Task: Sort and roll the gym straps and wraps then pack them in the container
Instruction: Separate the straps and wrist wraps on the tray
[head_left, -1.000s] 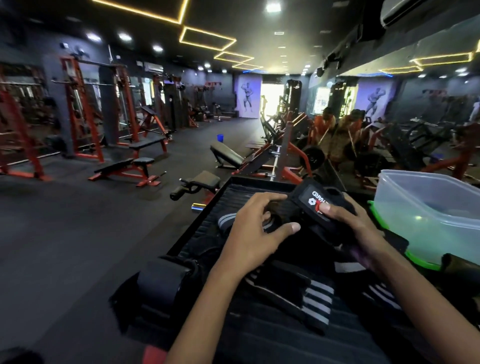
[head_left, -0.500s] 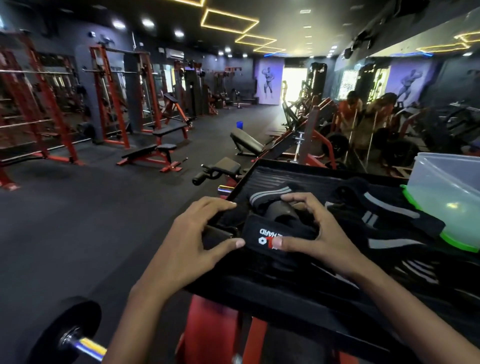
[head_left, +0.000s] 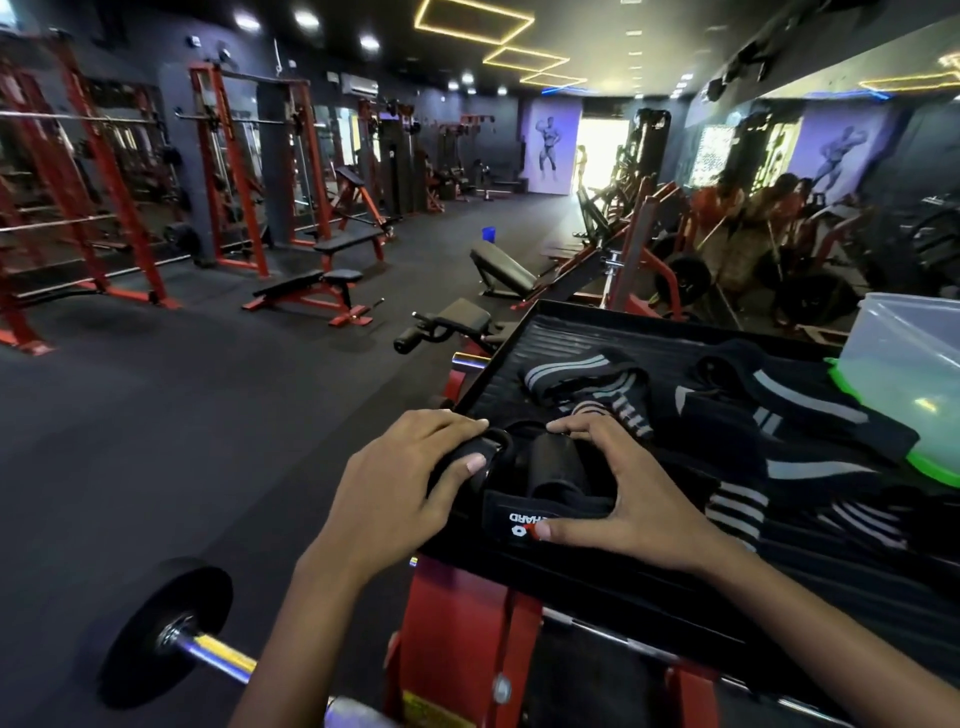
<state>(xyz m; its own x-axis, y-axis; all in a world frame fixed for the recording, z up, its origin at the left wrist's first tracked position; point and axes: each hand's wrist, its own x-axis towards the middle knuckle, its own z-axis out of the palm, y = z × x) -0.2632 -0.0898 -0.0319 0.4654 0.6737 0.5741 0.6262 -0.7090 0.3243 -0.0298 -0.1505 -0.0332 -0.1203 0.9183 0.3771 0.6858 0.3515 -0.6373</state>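
A black strap (head_left: 545, 499) with a white and red logo lies at the near left corner of a black ribbed platform (head_left: 571, 338). My left hand (head_left: 400, 483) grips its left end between thumb and fingers. My right hand (head_left: 618, 493) holds the strap too, thumb pinned on the logo tab and fingers curled over the rolled part. Several black wraps with grey stripes (head_left: 587, 376) (head_left: 795, 410) lie spread across the platform behind. A clear plastic container (head_left: 904, 364) with a green lid under it stands at the right edge.
The platform sits on a red machine frame (head_left: 462, 639). A barbell with a black plate (head_left: 166, 631) juts out at lower left. Benches (head_left: 311, 286), red racks (head_left: 228, 171) and open dark floor fill the gym to the left and beyond.
The view has dropped and shifted slightly. Both hands have brought the logo strap down onto the near edge of the platform, and the rolled part now shows between them.
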